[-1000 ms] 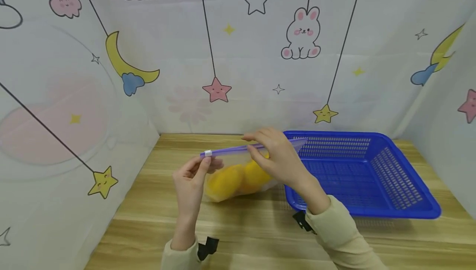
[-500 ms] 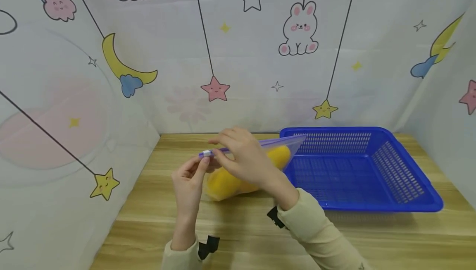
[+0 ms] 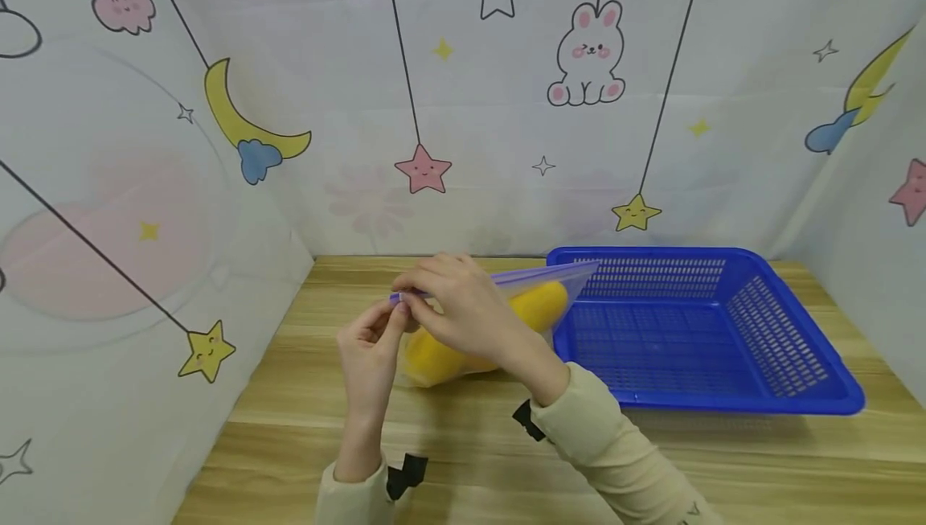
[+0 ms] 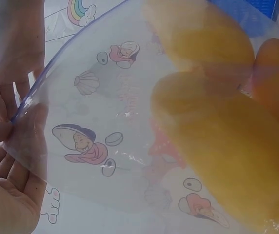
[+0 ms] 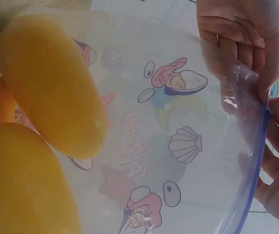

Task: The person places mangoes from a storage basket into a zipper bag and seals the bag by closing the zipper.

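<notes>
A clear zip bag [image 3: 583, 274] with a purple zip strip [image 5: 257, 168] and printed shell figures is held up over the table by its top left corner. My left hand [image 3: 370, 348] pinches that corner between thumb and fingers. My right hand [image 3: 470, 308] comes across the strip, thumb and fingertips gripping the small white zip slider [image 3: 403, 297], mostly covered by fingers. Inside lie several smooth yellow, oval fruits like mangoes [image 4: 222, 151]; one looks more orange [image 4: 276, 73]. Both wrist views show the two hands meeting at the strip's end.
Right of the bag stands a blue plastic basket [image 3: 745, 406] with slotted walls; the bag's right end overlaps its left side in the head view. The wooden table [image 3: 282, 461] runs up to a printed cloth backdrop [image 3: 492, 123] behind and at both sides.
My right hand has slid left along the zip strip from its middle to the slider and now grips there. My left hand has stayed at the corner.
</notes>
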Available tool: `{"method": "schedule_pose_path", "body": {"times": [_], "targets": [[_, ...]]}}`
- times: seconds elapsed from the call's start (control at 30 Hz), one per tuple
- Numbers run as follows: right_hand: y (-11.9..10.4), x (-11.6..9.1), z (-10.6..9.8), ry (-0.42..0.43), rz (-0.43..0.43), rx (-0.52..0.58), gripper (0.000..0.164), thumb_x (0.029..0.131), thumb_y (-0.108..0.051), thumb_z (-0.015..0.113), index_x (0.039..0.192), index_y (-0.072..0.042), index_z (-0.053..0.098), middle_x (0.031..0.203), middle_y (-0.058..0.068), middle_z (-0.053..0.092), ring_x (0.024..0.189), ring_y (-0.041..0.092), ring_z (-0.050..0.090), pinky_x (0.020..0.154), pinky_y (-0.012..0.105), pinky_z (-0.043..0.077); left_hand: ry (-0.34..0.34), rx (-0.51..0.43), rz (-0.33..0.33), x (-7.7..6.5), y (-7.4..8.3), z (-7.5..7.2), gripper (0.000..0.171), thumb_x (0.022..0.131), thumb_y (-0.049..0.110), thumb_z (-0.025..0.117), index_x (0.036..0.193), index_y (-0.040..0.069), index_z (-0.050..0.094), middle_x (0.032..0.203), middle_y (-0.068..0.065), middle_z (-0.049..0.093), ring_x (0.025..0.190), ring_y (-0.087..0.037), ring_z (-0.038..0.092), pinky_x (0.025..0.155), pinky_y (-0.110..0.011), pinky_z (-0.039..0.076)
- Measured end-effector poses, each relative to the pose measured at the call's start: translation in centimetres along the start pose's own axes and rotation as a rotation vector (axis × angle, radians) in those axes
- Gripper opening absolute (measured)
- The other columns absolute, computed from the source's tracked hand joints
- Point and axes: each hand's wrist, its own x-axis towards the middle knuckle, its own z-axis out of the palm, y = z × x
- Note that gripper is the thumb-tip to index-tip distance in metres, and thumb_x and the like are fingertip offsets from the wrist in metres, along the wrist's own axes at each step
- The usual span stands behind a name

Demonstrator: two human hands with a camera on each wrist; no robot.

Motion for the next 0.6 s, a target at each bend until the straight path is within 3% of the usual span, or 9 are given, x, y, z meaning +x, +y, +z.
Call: {"method": "schedule_pose_path", "body": {"times": [0.6], "targets": [[-0.02,0.06,0.28,0.005,-0.029,-0.113,0.011,0.094,-0.015,0.06,0.098,-0.016,0.07,0.097,-0.005,0.07,0.092,0.013,0.06,0.085,0.031,0.047,0.02,0.017,0.057,-0.1,0.06,0.33,0.02,0.093,0.001,0.058,0.09,-0.016,0.068,0.078,0.015,0.071,0.065,-0.003,0.066,0.064,-0.016,0.056]]}}
